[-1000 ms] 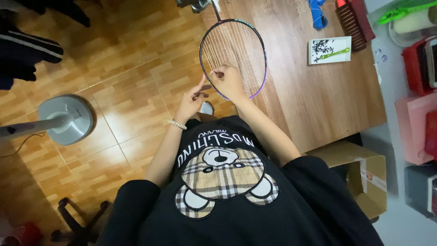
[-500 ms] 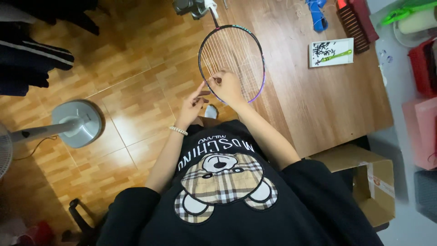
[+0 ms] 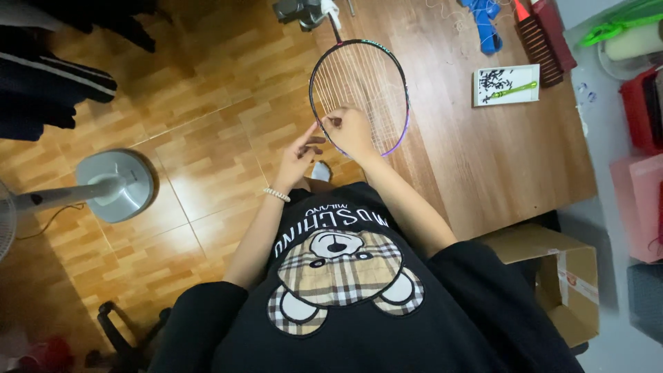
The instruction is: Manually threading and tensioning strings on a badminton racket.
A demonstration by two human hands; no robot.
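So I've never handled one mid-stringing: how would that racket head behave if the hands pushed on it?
The racket has a thin hoop, so it is probably light and springy. Its far end sits in a clamp, so it would likely flex rather than slide. The right hand rests on strings that look sparse, probably slack.

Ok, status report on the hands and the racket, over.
Right hand pinching at the racket strings by the lower frame. Left hand beside the frame edge, contact unclear. Racket head over the table edge. Nothing in the way.
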